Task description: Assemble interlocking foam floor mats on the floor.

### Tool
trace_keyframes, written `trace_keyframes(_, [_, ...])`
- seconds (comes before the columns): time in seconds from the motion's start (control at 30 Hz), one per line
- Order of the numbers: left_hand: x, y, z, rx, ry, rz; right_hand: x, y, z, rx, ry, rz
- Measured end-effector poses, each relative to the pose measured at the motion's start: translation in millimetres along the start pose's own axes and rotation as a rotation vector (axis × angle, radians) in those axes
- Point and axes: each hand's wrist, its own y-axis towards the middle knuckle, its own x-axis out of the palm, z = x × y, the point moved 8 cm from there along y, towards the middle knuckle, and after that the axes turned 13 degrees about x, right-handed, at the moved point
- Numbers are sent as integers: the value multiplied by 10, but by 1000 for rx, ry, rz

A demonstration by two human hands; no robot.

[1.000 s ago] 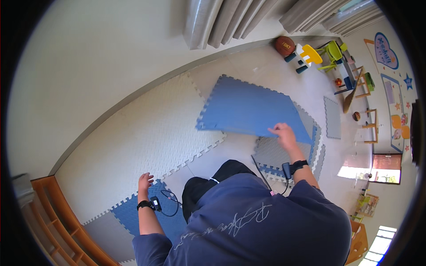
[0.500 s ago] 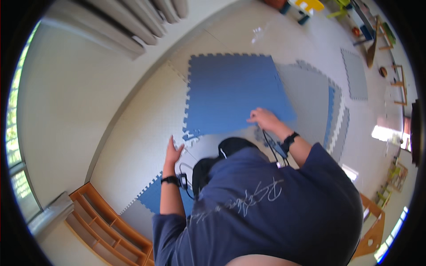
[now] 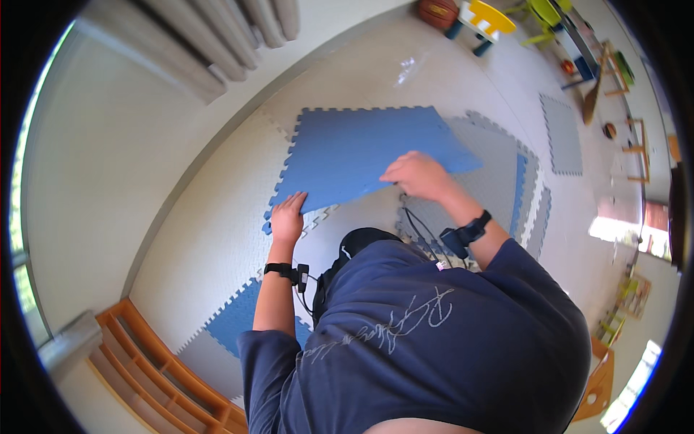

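A large blue foam floor mat point(image 3: 361, 145) with toothed edges lies in front of me, its near edge lifted and bent. My left hand point(image 3: 288, 217) is closed on the mat's near left corner, fingers on top. My right hand point(image 3: 418, 176) pinches the near edge further right, thumb side toward the middle. Beneath and to the right of the blue mat are grey foam mats point(image 3: 499, 152) with toothed borders. Another blue mat piece point(image 3: 235, 318) lies on the floor beside my left forearm. Both wrists carry black bands with small cabled devices.
A wooden shelf unit point(image 3: 155, 369) stands at the lower left, near the wall. Cream mats point(image 3: 210, 195) run along the wall. Farther off are a basketball point(image 3: 438, 12), a yellow stool point(image 3: 491, 19) and a separate grey mat point(image 3: 562, 135). Grey curtains point(image 3: 210, 43) hang at the upper left.
My left hand has moved from beside the blue mat onto its corner and closed on it. The mat's near edge has risen and skewed, with my right hand still on it.
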Motion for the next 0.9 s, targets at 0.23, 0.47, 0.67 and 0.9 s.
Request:
trace_keyframes(0.23, [-1270,-751,-71,-172,49,470,-2093,-151,-1042,-72,-310,814])
trace_keyframes(0.47, [-1674,-1110,-114,-157,60,578,-2314,-1531,-976,237,-362,1026])
trace_keyframes(0.67, [-1650,-693,284,-9,74,631,-1540,-2861,-572,708,-161,1043])
trace_keyframes(0.9, [-1362,155,1189,209,-8,623,-601,-4104,-284,1059,139,760])
